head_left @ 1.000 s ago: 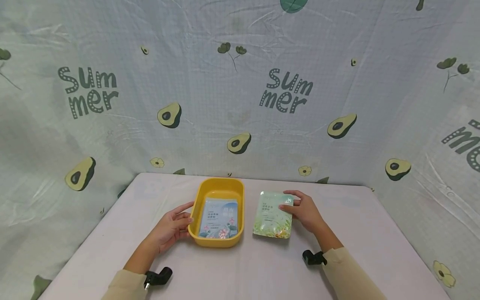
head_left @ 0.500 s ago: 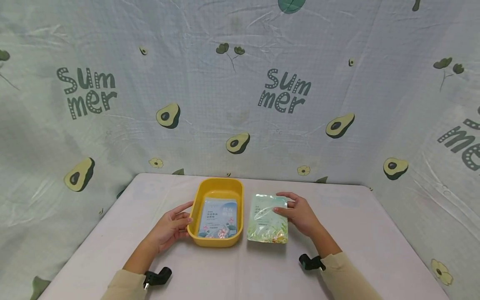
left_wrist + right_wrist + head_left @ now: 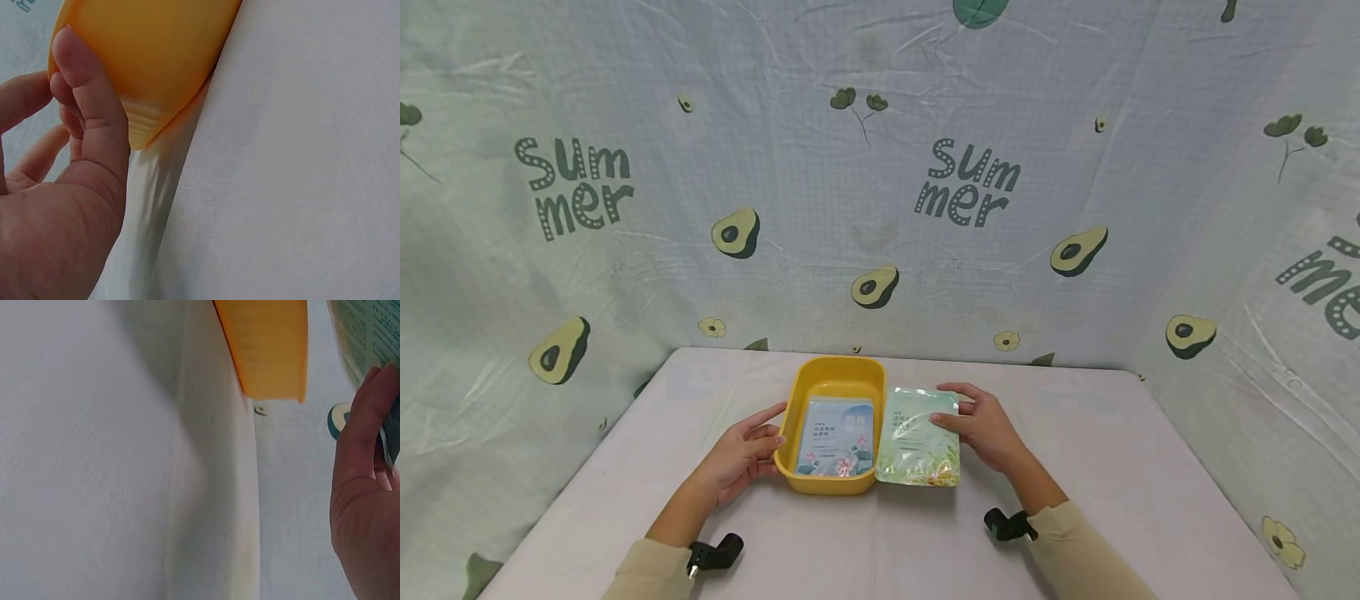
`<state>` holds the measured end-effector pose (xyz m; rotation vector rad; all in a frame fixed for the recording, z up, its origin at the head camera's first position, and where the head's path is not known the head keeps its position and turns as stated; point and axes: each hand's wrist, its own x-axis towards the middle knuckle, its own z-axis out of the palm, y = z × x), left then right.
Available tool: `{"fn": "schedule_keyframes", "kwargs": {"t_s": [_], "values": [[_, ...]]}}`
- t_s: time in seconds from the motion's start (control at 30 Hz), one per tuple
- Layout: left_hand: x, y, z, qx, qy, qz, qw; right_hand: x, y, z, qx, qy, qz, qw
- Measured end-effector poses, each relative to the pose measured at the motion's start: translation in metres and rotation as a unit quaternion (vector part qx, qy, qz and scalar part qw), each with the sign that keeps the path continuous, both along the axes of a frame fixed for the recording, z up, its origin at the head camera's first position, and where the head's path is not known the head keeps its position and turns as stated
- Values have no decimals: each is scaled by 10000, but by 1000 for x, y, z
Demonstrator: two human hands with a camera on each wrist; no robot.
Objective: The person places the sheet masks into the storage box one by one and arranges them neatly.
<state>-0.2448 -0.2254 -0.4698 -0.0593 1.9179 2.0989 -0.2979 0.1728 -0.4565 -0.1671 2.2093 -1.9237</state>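
A yellow plastic tray [image 3: 842, 367] with rounded corners sits on the table, and a blue packet [image 3: 835, 435] printed with pink flowers lies inside it. My left hand [image 3: 739, 457] holds the tray's left side; in the left wrist view the thumb lies over the yellow wall [image 3: 156, 56]. At the tray's right edge, my right hand [image 3: 985, 425] pinches a green sachet [image 3: 917, 437] by its right side, thumb on the front. This sachet is raised off the table and overlaps the tray's right rim. Its printed back [image 3: 369, 331] shows in the right wrist view.
A white cloth covers the table [image 3: 925, 542]. Behind and at both sides hangs a pale curtain [image 3: 820, 183] printed with avocados and lettering. A black wrist camera [image 3: 718, 552] is strapped to the left arm, another camera [image 3: 1009, 525] to the right.
My right hand has carried the green sachet leftward, from a gap beside the tray to its right rim. The left hand and the tray stay in place.
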Motion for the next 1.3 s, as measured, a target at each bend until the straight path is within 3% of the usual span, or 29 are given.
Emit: {"fn": "schedule_keyframes", "kwargs": {"t_s": [1.3], "values": [[1, -1, 0, 0, 46, -111, 9999, -11, -72, 6, -224, -64, 166, 9996]]}}
